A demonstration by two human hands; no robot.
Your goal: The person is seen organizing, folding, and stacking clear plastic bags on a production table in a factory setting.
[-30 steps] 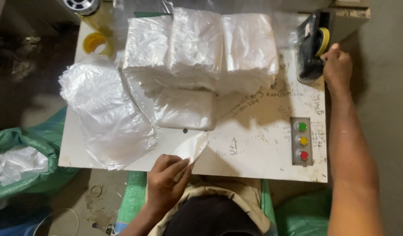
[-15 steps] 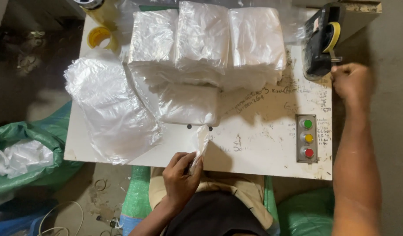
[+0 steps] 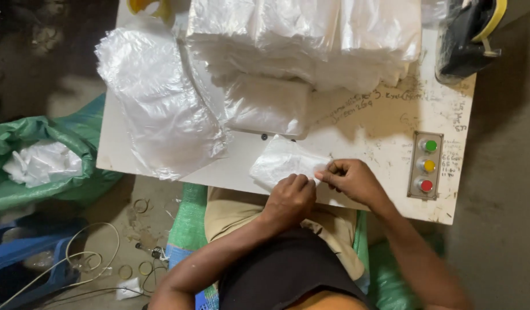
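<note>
A white, scuffed rectangular desk [image 3: 362, 123] with handwriting scrawled on its top fills the middle of the view. Across its far side lies a broad stack of folded clear plastic bags [image 3: 311, 40], and to the left of that a large crumpled sheet of clear plastic film [image 3: 161, 97] hangs over the desk's left edge. A flatter packet of clear plastic [image 3: 268, 106] sits just in front of the stack. On the floor to the left is a green woven sack [image 3: 46, 172] with white material inside it. At the far right corner of the desk stands a black tape dispenser with a yellow roll [image 3: 466, 34]. Near the right edge, a grey metal panel with green, yellow and red round buttons [image 3: 427, 165] is set into the desk top.

At the near edge of the desk, in front of the person, lies a small crumpled clear plastic bag [image 3: 282, 163]. The left hand [image 3: 290, 198] is curled closed over the bag's near right edge, and the right hand [image 3: 351, 179] pinches the same edge just beside it, thumb and forefinger pressed together on the plastic. The two hands almost touch.
</note>
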